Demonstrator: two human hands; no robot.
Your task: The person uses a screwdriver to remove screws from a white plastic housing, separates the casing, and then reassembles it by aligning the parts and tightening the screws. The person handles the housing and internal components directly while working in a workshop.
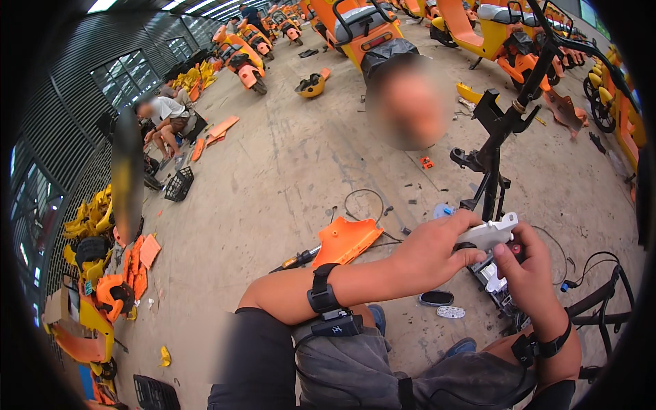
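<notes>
A white plastic part [493, 234] with a rounded tab and small holes at one end is held up in front of me between both hands. My left hand [437, 247] is closed on its left side, the thumb lying below and the fingers partly hidden behind it. From the right, my right hand [525, 268] grips its other end between thumb and fingers. Just beneath the hands is a scooter assembly [493, 281] with white and dark pieces, partly hidden by them. The black scooter frame [493, 154] stands upright beyond the hands.
An orange panel [346, 239] and a screwdriver-like tool [297, 260] lie left of my hands. Two small oval pieces, one black [436, 298] and one white [450, 312], rest by my feet. Black tubing [601, 295] with cables is at right. Scooters and a seated person occupy the background.
</notes>
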